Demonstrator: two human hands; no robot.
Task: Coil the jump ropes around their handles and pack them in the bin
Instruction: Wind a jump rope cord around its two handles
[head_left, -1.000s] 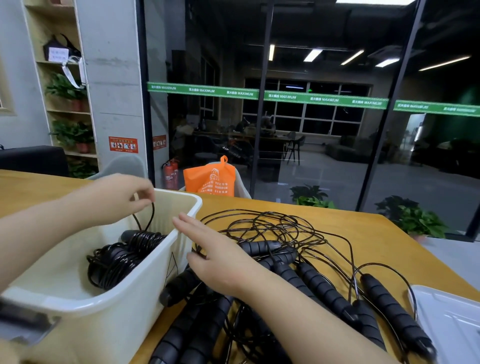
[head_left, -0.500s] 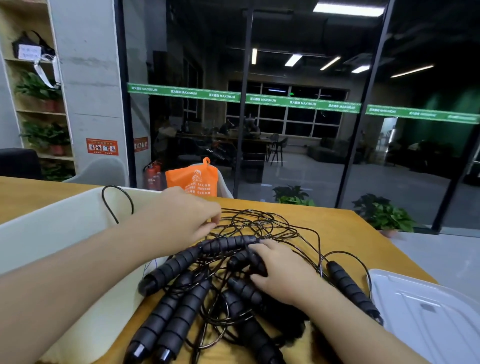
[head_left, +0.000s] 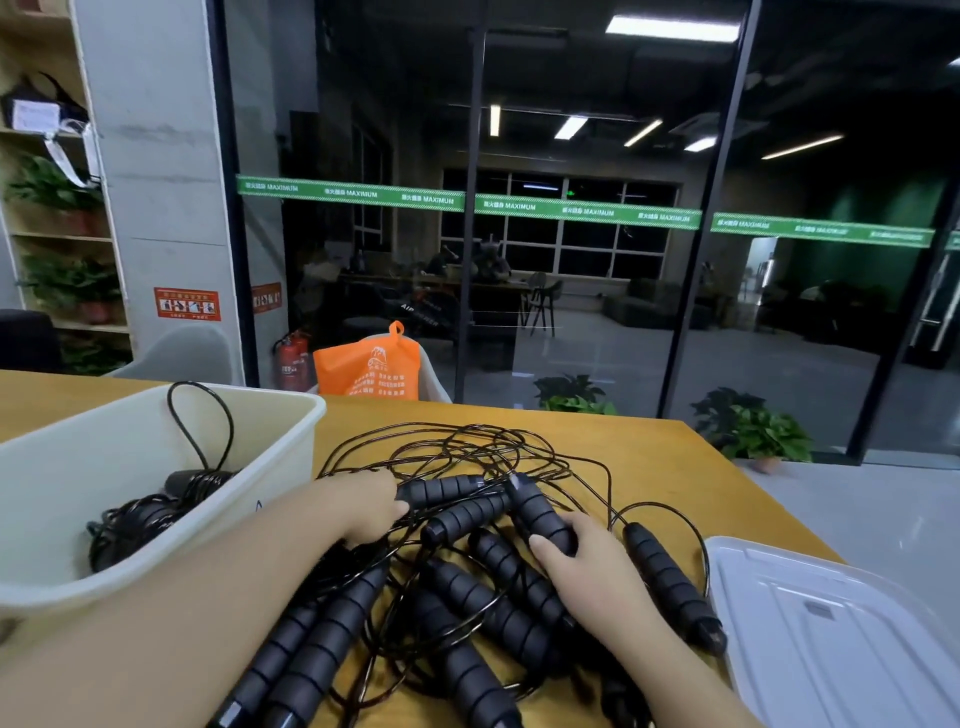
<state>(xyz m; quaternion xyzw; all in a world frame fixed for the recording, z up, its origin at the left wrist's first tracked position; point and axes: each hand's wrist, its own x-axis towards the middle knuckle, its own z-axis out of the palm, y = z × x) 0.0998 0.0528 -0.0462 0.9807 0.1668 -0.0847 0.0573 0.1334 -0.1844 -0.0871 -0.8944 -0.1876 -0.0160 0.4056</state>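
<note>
Ribbed foam handles (head_left: 470, 597), matte black and cylindrical, lie heaped on the yellow wooden table (head_left: 654, 467), with thin glossy cords (head_left: 467, 447) looping loosely over and behind them. The right hand (head_left: 587, 566) grips one handle (head_left: 540, 512), fingers curled round its lower end so that its capped tip tilts up and away toward the far edge of the pile. The left hand (head_left: 366, 501) reaches in across the near corner of the bin, its fingers closed on the end of another handle (head_left: 441, 489) that lies nearly level, pointing right. Both forearms stretch forward low over the heap. The bin (head_left: 291, 452), smooth cream plastic with a rounded rim, stands just left of the pile; inside it rests a coiled rope (head_left: 150, 512), one stray loop arching above the rim. A translucent white lid (head_left: 841, 639) lies flat at the right.
</note>
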